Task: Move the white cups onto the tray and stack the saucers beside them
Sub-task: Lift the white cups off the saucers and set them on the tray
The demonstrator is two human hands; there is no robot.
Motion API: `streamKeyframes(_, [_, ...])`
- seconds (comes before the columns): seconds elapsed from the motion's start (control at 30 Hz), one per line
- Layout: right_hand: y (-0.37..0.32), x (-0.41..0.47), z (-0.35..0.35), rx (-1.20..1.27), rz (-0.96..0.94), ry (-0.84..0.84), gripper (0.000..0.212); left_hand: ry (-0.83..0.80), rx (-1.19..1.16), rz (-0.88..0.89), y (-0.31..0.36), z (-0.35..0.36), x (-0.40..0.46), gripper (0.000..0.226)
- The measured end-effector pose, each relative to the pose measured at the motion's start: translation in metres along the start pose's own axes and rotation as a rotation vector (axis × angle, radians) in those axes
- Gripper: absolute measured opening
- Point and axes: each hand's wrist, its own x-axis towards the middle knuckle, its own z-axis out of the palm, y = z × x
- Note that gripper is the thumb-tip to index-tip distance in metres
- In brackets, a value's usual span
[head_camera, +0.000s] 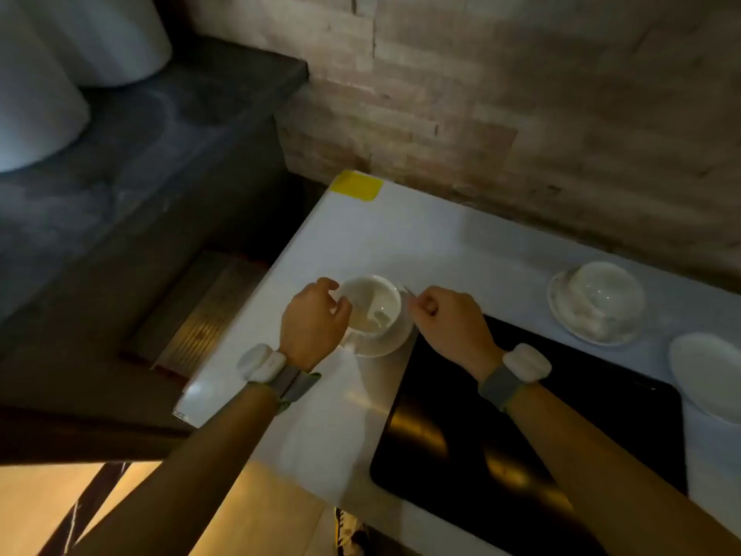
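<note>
A white cup [371, 302] stands upright on its saucer [391, 339] near the left end of the white counter, just left of the black tray [521, 427]. My left hand [312, 323] curls around the cup's left side, thumb and fingers on its rim. My right hand [445, 315] is closed at the cup's right side, pinching what looks like a thin spoon handle [408, 291] that leans out of the cup. A second white cup [603, 290] lies upside down on another saucer [577, 329] behind the tray. A bare saucer [705, 375] sits at the far right.
The white counter [361, 234] ends at a brick wall behind and has a yellow tape patch [359, 185] at its far left corner. Left of it is a drop to a dark ledge [140, 154] holding large white cylinders [36, 98].
</note>
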Motion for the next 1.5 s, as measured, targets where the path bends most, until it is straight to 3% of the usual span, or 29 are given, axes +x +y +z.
streamKeyframes(0.23, [0.003,0.017,0.036,0.002,0.136,-0.103,0.037,-0.094,-0.019,-0.110,-0.022,0.018,0.011,0.044])
streamKeyframes(0.37, [0.004,0.018,0.048,0.063,0.169,-0.100,0.043,-0.140,-0.090,-0.065,-0.027,0.022,0.011,0.040])
streamKeyframes(0.87, [0.004,0.024,0.061,0.273,0.270,-0.064,0.026,-0.138,-0.176,-0.089,-0.024,0.024,0.015,0.030])
streamKeyframes(1.13, [0.006,0.020,0.052,0.234,0.224,-0.064,0.027,-0.151,-0.243,-0.169,-0.013,0.022,0.014,0.021])
streamKeyframes(1.5, [0.031,0.001,-0.002,0.216,0.217,0.073,0.016,-0.171,-0.332,-0.024,0.044,0.036,0.008,0.018])
